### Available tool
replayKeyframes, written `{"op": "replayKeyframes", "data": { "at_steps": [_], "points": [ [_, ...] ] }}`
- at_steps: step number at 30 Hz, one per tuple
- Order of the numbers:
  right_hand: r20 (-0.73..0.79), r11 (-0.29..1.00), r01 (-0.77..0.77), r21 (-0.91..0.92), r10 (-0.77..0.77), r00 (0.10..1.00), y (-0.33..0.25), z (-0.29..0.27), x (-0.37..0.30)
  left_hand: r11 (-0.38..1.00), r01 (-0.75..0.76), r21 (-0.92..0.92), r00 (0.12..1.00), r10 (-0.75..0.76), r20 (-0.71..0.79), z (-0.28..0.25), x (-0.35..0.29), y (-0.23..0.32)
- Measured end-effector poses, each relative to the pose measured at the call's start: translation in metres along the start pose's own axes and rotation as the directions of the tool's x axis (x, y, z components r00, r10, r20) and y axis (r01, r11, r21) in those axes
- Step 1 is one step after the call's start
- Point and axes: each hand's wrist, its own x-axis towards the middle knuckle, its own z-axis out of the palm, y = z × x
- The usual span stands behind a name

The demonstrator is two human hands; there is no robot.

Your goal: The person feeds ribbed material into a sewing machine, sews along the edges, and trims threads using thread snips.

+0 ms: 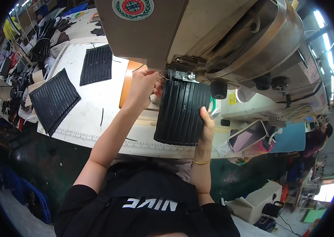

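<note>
A black quilted panel (pixel 184 106) with lengthwise stitched ridges lies under the sewing machine (pixel 139 39), its far edge at the presser foot (pixel 182 76). My right hand (pixel 206 125) grips the panel's right edge, thumb on top and the other fingers hidden beneath. Beside the presser foot, at the panel's far left corner, my left hand (pixel 145 85) is closed in a pinch. Something thin shows near its fingertips, too small to name. Two more stacks or pieces of similar black material lie on the left of the table: one folded panel (pixel 54 100) and one flat panel (pixel 96 65).
The white table (pixel 76 122) carries a printed ruler strip along its near edge. A phone (pixel 248 136) lies at the right, near a blue sheet (pixel 289 137). Bundled black strips (pixel 44 43) hang at the far left. An off-white box (pixel 254 201) stands on the floor.
</note>
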Motion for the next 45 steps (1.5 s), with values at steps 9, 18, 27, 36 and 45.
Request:
{"op": "replayKeyframes", "data": {
  "at_steps": [9,18,27,36,45],
  "points": [
    [0.038,0.986,0.115,-0.123,-0.111,0.993,-0.011,0.003,-0.006,0.999,-0.043,0.02,0.999,0.043,0.003,-0.002,0.007,-0.002],
    [-0.016,0.973,0.128,-0.191,-0.133,0.991,-0.02,-0.004,0.014,0.994,-0.076,0.08,0.996,0.079,-0.039,-0.001,0.017,0.002],
    [0.007,0.963,0.143,-0.228,-0.145,0.989,-0.027,-0.003,0.028,0.979,-0.156,0.133,0.977,0.173,-0.125,0.006,0.026,0.0],
    [0.17,0.735,0.243,-0.634,-0.174,0.97,-0.059,-0.028,0.058,0.295,-0.515,0.805,0.783,0.544,0.302,-0.009,0.03,-0.003],
    [0.254,0.057,0.272,-0.961,-0.218,0.942,-0.115,0.031,0.069,0.166,-0.547,0.82,0.806,0.369,0.463,0.005,0.045,0.006]
  ]
}}
